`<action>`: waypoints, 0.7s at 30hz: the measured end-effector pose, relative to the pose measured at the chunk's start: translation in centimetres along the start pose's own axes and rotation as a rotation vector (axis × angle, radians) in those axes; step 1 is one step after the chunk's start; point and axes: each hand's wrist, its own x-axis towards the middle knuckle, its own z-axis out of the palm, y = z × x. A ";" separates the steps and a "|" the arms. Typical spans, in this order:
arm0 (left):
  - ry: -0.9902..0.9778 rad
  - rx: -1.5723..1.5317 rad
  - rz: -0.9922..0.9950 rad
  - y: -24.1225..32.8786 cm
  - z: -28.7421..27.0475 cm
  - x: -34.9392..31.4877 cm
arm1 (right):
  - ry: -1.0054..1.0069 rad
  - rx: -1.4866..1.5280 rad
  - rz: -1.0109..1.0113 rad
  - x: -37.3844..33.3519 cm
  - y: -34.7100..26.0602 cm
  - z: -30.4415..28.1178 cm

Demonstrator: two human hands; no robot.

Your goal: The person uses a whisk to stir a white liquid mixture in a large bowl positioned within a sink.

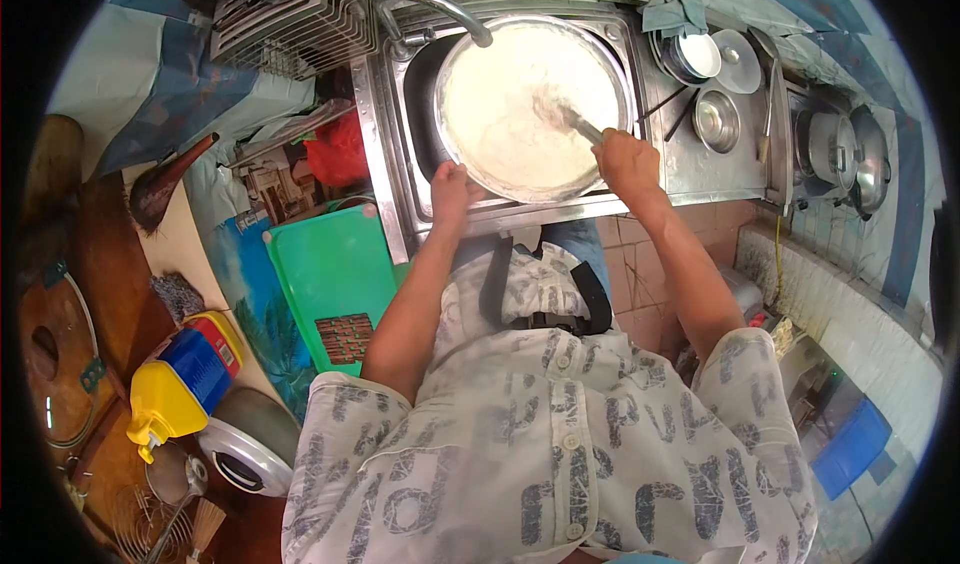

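A wide round metal pan (610,59), its inside coated white, rests tilted in the steel sink (385,154) under the curved tap (435,4). My left hand (452,186) grips the pan's near rim. My right hand (625,159) is closed on the handle of a scrubbing tool (570,119) whose blurred head lies against the pan's inner surface.
Steel bowls and lids (715,64) and a grey cloth (675,9) sit right of the sink, pots (840,149) further right. A dish rack (290,24) stands left. A green board (330,274), a yellow and blue jug (185,384) and a cooker lid (250,444) lie below.
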 end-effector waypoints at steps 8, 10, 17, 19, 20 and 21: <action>-0.020 0.023 0.022 -0.3 -0.1 0.4 | -0.162 -0.112 -0.228 5.0 -2.8 3.4; -0.034 0.067 0.071 -0.5 0.0 0.4 | -0.074 -0.135 -0.154 7.2 -1.1 3.7; -0.023 0.091 0.061 -1.6 -1.0 1.5 | -0.259 -0.278 -0.270 5.0 -3.3 1.2; -0.016 0.097 0.045 -0.8 -0.3 0.9 | -0.276 -0.197 -0.212 7.0 -2.7 1.4; -0.033 0.100 0.052 -0.5 -0.3 0.8 | -0.156 -0.140 -0.174 7.8 -1.8 1.7; -0.045 0.102 0.059 -0.5 -0.5 0.8 | -0.095 -0.112 -0.078 8.3 -1.3 2.0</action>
